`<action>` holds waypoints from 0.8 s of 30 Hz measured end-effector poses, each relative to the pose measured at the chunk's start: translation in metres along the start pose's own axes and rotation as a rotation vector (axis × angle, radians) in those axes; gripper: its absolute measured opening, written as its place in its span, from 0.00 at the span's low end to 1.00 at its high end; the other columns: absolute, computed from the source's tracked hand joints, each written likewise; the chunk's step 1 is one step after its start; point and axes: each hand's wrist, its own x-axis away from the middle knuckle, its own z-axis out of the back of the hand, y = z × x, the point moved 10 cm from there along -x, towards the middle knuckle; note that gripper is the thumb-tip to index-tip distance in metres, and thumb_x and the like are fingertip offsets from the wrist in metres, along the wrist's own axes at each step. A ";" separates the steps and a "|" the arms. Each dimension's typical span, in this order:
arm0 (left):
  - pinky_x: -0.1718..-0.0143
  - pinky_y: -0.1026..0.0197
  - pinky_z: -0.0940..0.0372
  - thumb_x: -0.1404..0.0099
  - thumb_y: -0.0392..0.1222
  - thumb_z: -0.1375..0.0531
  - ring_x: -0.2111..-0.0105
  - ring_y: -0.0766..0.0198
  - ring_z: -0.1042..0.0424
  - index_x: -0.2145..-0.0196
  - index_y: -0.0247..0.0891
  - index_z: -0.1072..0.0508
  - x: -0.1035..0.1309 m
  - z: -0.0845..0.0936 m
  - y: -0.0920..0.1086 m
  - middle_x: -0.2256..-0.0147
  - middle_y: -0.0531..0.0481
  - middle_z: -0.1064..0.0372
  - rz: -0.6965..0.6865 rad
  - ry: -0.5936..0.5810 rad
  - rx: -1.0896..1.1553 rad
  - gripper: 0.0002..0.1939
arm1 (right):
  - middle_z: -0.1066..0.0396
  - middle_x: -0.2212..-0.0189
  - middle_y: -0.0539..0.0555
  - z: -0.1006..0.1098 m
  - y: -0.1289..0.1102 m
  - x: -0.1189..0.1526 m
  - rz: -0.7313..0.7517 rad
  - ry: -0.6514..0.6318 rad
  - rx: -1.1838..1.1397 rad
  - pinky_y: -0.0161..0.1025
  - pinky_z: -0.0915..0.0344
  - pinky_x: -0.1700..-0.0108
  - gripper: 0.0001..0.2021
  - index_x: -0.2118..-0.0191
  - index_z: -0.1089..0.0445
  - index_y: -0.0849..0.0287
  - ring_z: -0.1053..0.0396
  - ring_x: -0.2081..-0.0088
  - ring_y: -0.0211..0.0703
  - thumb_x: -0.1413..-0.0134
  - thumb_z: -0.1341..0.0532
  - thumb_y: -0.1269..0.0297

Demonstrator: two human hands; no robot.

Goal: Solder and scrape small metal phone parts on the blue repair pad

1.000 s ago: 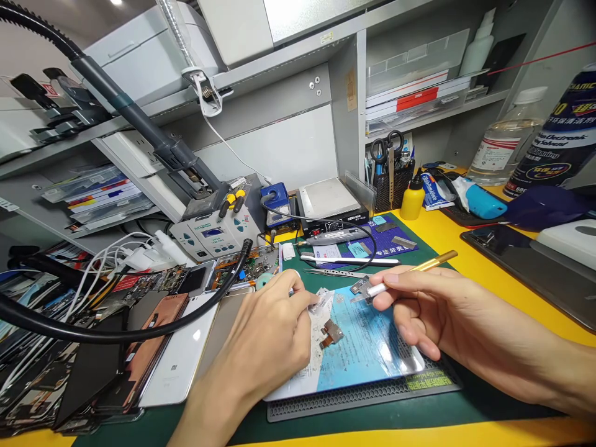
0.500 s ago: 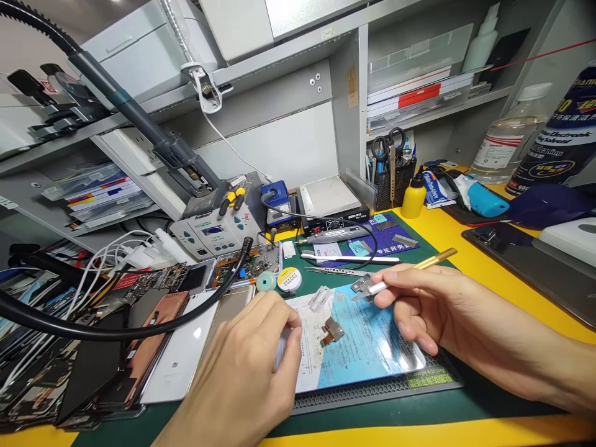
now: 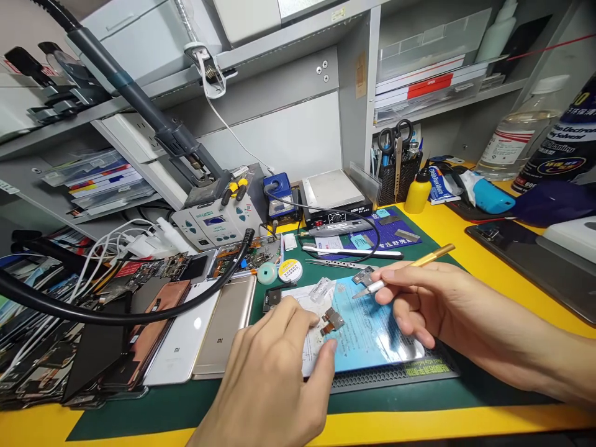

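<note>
My right hand (image 3: 435,298) holds a slim craft knife (image 3: 433,255) with a gold handle, its pointed blade angled down to the left over a blue and white printed sheet (image 3: 372,347). Just behind the blade lies a small dark metal-cased part (image 3: 363,275). My left hand (image 3: 279,366) is over the sheet's left side, thumb and fingers apart with nothing between them. Right by those fingertips sits a small metal module with a brown flex cable (image 3: 334,319). A clear printed packet (image 3: 321,289) lies behind it.
Several phones and phone shells, including a gold phone (image 3: 226,329), lie left. Behind are tweezers (image 3: 342,264), a white-handled tool (image 3: 354,254), a round tin (image 3: 289,270) and a parts tray (image 3: 251,256). A black hose (image 3: 186,315) arches across the left side.
My left hand has moved right toward the flex-cable module, and its thumb and fingers have spread apart. The right hand keeps the knife nearly in place. The view has shifted slightly.
</note>
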 end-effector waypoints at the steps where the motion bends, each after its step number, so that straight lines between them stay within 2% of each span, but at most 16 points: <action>1: 0.69 0.57 0.39 0.33 0.40 0.42 0.64 0.57 0.27 0.61 0.44 0.30 -0.001 0.000 0.000 0.64 0.51 0.31 0.007 0.010 -0.005 0.03 | 0.27 0.75 0.54 0.000 0.000 0.000 0.000 -0.002 -0.004 0.29 0.36 0.83 0.11 0.68 0.24 0.65 0.36 0.83 0.33 0.44 0.34 0.60; 4: 0.69 0.57 0.39 0.33 0.41 0.43 0.66 0.58 0.28 0.64 0.43 0.30 -0.003 0.000 0.000 0.66 0.52 0.31 0.015 0.024 0.009 0.02 | 0.25 0.71 0.55 -0.002 -0.001 0.000 0.016 -0.017 -0.019 0.29 0.35 0.84 0.09 0.67 0.24 0.64 0.34 0.82 0.33 0.44 0.34 0.62; 12: 0.68 0.59 0.39 0.33 0.39 0.44 0.68 0.63 0.29 0.66 0.41 0.30 -0.009 -0.006 -0.003 0.68 0.54 0.31 0.037 0.002 0.144 0.04 | 0.26 0.71 0.54 -0.006 -0.002 0.001 0.035 -0.066 -0.015 0.28 0.35 0.84 0.09 0.66 0.24 0.64 0.33 0.82 0.33 0.43 0.35 0.62; 17: 0.68 0.58 0.39 0.34 0.38 0.44 0.69 0.62 0.30 0.66 0.41 0.31 -0.007 -0.006 -0.001 0.69 0.54 0.32 -0.008 0.034 0.134 0.03 | 0.26 0.71 0.53 -0.008 -0.002 0.000 0.039 -0.068 -0.002 0.28 0.35 0.84 0.09 0.65 0.24 0.65 0.32 0.82 0.33 0.43 0.35 0.62; 24: 0.67 0.57 0.39 0.34 0.40 0.43 0.67 0.60 0.29 0.62 0.43 0.30 -0.008 -0.002 -0.001 0.66 0.53 0.32 -0.019 0.015 0.095 0.03 | 0.26 0.72 0.53 -0.006 -0.008 0.001 0.073 -0.050 0.013 0.28 0.35 0.85 0.08 0.65 0.24 0.65 0.32 0.82 0.33 0.44 0.34 0.63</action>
